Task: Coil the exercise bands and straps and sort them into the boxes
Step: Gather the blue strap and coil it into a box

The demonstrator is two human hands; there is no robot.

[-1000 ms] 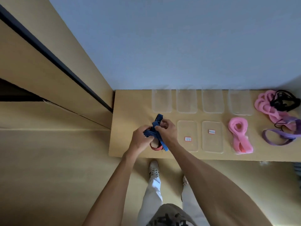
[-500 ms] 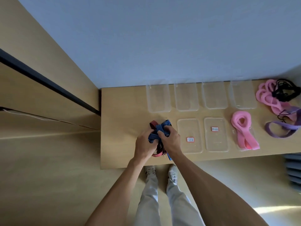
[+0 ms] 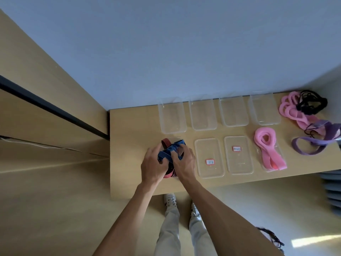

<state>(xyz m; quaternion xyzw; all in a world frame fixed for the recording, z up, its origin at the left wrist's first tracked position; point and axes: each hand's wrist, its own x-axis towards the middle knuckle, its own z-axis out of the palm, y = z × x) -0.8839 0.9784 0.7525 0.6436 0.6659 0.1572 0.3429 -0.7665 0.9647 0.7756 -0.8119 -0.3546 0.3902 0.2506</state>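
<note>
Both hands hold one bundle near the front left corner of the bench [image 3: 129, 130]: the left hand [image 3: 152, 166] curls over its left side and the right hand [image 3: 184, 163] pinches the blue striped strap [image 3: 168, 154] on top, fingers bent around it. A red striped strap [image 3: 169, 171] is bunched with the blue one, showing above and below the hands. Whether a box lies beneath the bundle cannot be told.

Four clear open boxes [image 3: 172, 115] stand in a row along the back edge. Two clear lids [image 3: 209, 157], each with a small red-bordered label, lie along the front edge, right of the hands. Right of them one coiled pink band [image 3: 267, 146] rests on another clear piece. At the back right corner lie one looped pink band [image 3: 295, 113], one black cord tangle [image 3: 311, 102] and one purple strap [image 3: 317, 143], overlapping.

Both forearms reach forward from below, converging on the bundle, backs of the hands upward.
</note>
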